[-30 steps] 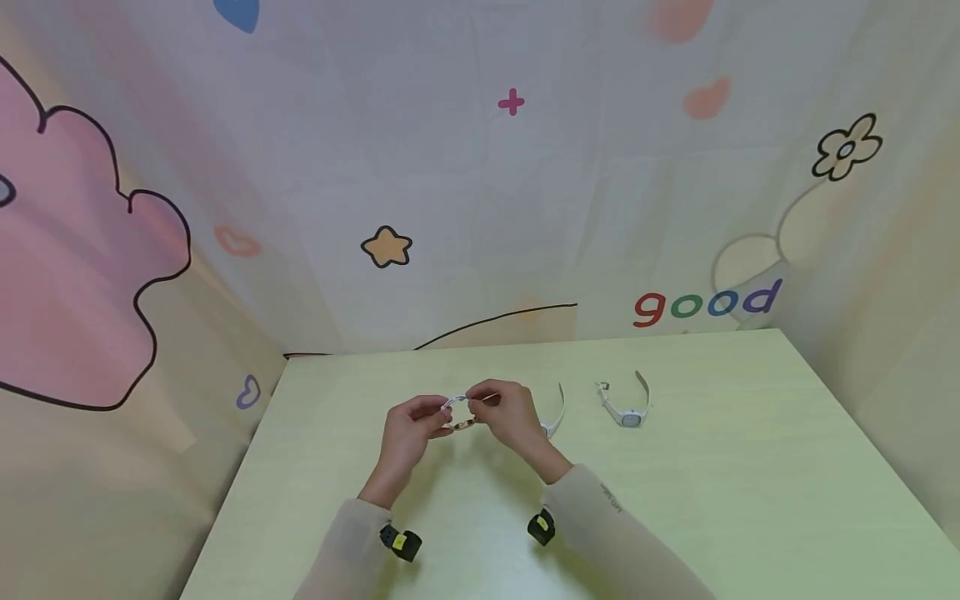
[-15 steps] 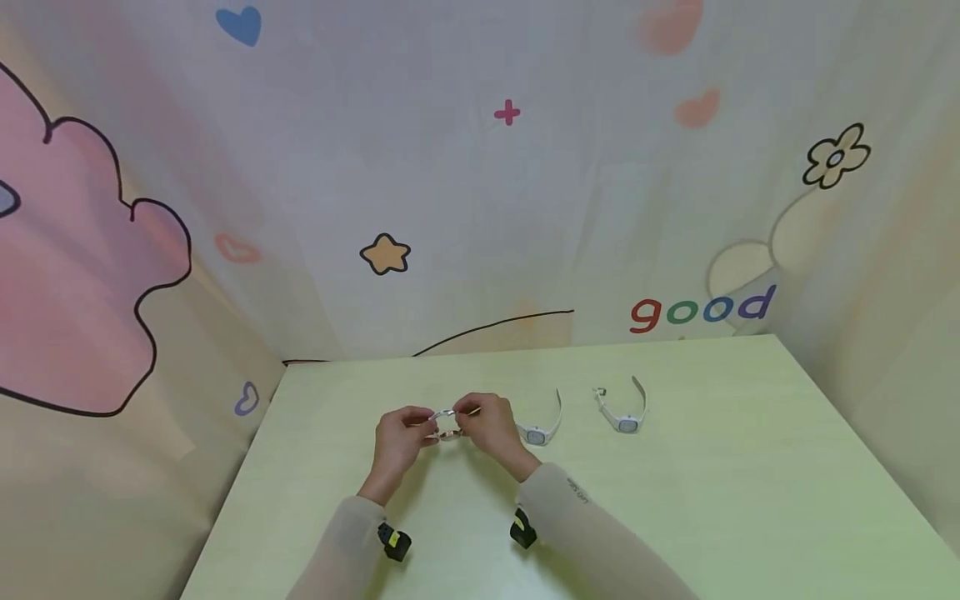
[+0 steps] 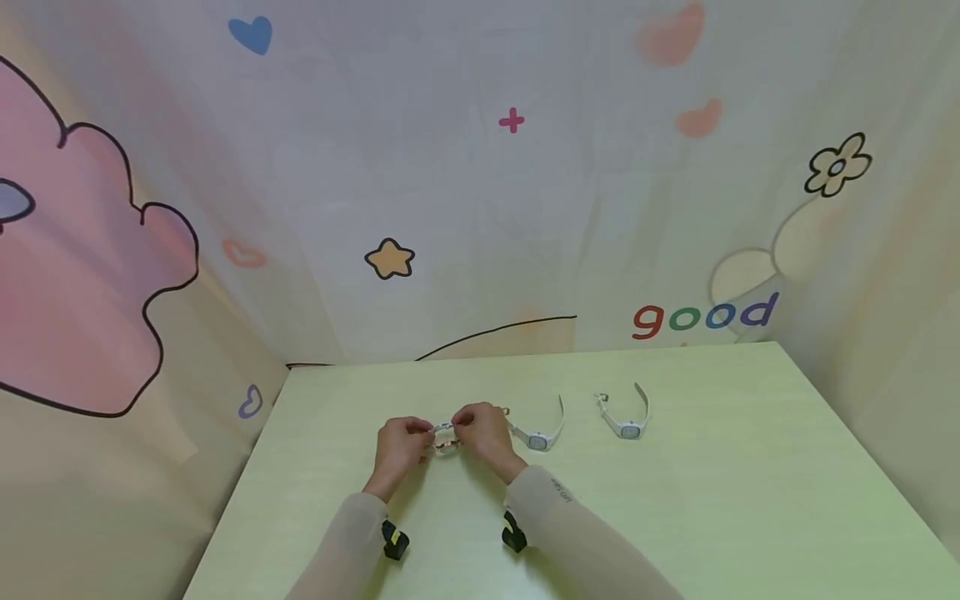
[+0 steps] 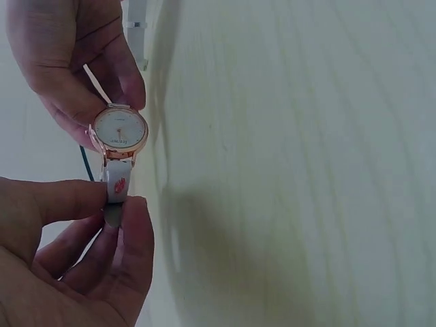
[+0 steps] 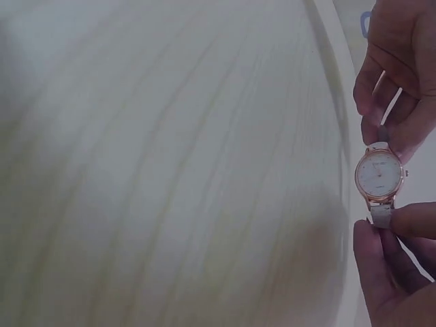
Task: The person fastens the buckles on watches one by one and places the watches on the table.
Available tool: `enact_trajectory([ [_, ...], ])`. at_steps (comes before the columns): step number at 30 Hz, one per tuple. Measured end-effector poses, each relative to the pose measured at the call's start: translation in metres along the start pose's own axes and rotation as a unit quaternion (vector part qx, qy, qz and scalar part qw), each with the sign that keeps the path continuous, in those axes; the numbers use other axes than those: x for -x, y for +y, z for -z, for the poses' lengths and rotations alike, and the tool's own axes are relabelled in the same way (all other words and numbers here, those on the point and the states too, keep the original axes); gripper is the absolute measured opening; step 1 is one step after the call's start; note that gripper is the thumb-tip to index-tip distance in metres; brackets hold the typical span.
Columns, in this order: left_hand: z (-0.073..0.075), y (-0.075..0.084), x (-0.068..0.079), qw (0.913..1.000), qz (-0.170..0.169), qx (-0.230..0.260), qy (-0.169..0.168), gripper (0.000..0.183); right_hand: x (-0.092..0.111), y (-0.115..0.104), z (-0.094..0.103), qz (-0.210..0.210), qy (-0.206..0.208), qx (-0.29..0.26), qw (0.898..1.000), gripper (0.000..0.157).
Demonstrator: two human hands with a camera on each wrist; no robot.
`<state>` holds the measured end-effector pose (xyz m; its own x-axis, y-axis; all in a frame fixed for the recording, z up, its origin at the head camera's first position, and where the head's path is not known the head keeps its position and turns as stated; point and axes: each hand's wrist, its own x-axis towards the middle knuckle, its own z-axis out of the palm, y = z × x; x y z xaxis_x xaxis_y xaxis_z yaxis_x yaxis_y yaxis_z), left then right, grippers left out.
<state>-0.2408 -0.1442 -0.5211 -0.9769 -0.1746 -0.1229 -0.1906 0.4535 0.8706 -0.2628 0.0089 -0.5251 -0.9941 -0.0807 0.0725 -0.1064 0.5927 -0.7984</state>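
Observation:
A wristwatch with a white strap and a rose-gold case is held between both hands, its white dial plain in the left wrist view. My left hand pinches one side of the strap between thumb and fingers. The other side is pinched by my right hand. The strap forms a loop, with its far part running between the fingertips; whether its ends are joined cannot be told. Just right of my right hand lies a second white watch, its strap spread and partly hidden by that hand.
Farther right on the pale green table lies another white watch with its strap spread in a U. A patterned curtain rises behind the table's back edge.
Both hands, still holding the watch, have come lower in view and slightly left. The second watch, earlier largely covered by the right hand, now shows more. The camera has shifted slightly.

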Motion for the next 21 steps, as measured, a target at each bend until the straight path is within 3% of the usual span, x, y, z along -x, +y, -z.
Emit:
enact_trajectory([
  [7, 0.002, -0.005, -0.003, 0.9973, -0.025, -0.069, 0.008, 0.008, -0.002, 0.004, -0.009, -0.002, 0.007, 0.022, 1.000, 0.006],
  [21, 0.004, -0.012, -0.008, 0.9959, -0.004, -0.083, -0.035, 0.013, -0.002, 0.004, -0.014, 0.009, 0.001, 0.049, 0.999, 0.005],
])
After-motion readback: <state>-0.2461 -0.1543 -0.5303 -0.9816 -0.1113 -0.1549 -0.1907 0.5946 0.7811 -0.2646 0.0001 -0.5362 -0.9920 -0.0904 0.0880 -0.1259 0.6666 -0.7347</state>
